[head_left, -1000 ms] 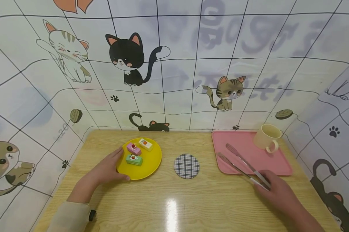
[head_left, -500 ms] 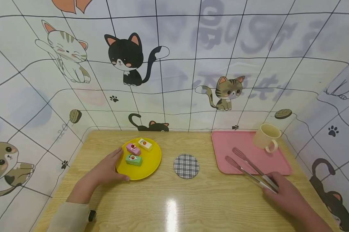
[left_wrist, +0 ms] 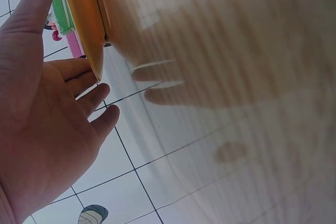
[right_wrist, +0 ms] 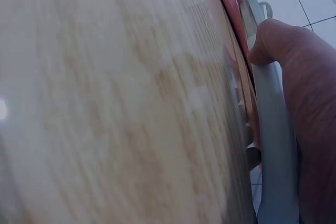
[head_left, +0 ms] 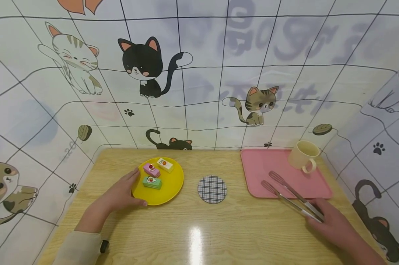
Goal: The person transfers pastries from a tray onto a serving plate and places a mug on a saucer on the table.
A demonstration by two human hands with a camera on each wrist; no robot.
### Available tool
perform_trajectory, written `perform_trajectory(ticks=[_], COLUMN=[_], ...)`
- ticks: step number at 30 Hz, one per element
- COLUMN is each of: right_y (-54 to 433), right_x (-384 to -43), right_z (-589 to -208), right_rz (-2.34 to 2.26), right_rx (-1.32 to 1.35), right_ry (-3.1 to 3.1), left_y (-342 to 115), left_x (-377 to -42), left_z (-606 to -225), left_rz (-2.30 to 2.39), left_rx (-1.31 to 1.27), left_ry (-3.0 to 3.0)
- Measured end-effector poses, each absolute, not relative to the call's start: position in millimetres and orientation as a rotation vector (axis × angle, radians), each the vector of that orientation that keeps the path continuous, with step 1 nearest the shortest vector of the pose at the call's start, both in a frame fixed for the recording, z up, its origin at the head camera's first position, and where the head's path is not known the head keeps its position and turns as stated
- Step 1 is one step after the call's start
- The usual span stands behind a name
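Note:
My left hand (head_left: 121, 193) rests against the left edge of a yellow plate (head_left: 172, 184), thumb and fingers spread along the rim. On that plate sit a green cake slice (head_left: 152, 182), a pink one (head_left: 151, 169) and a cream one (head_left: 165, 165), each with a small topping. The green and pink slices also show past the plate's edge in the left wrist view. In my right hand (head_left: 332, 224) I hold metal tongs (head_left: 290, 198) by their handles. Their slotted tips are apart, over the pink tray, with nothing between them. The right wrist view shows my thumb (right_wrist: 270, 43) on a handle.
The pink tray (head_left: 255, 165) lies at the back right, with a cream mug (head_left: 303, 154) at its far right corner. A checked round coaster (head_left: 212, 189) lies between plate and tray. Cat-patterned sheeting (head_left: 199, 84) borders the wooden table (head_left: 172, 232) behind and at both sides.
My right hand has drawn the tongs to the right and slightly toward me, so the tips sit farther right over the tray. The left hand and plate stay in place.

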State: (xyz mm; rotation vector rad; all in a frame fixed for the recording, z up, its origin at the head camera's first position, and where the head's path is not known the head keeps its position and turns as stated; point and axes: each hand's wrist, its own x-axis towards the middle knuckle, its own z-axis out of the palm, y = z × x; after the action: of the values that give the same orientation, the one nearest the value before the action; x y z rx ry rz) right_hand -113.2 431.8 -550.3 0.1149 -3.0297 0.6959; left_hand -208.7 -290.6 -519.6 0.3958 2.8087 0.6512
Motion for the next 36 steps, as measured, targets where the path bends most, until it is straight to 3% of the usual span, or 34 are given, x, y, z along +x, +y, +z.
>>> perform_trajectory(ticks=[36], right_y=[442.6], right_x=[-106.7], right_z=[-553.3], right_rz=[0.774], right_rx=[0.184], right_ry=[-2.946], left_y=[-294.3], left_x=[-209.4], left_z=[-523.8], left_rz=[0.657], left_rx=[0.433], left_ry=[2.833])
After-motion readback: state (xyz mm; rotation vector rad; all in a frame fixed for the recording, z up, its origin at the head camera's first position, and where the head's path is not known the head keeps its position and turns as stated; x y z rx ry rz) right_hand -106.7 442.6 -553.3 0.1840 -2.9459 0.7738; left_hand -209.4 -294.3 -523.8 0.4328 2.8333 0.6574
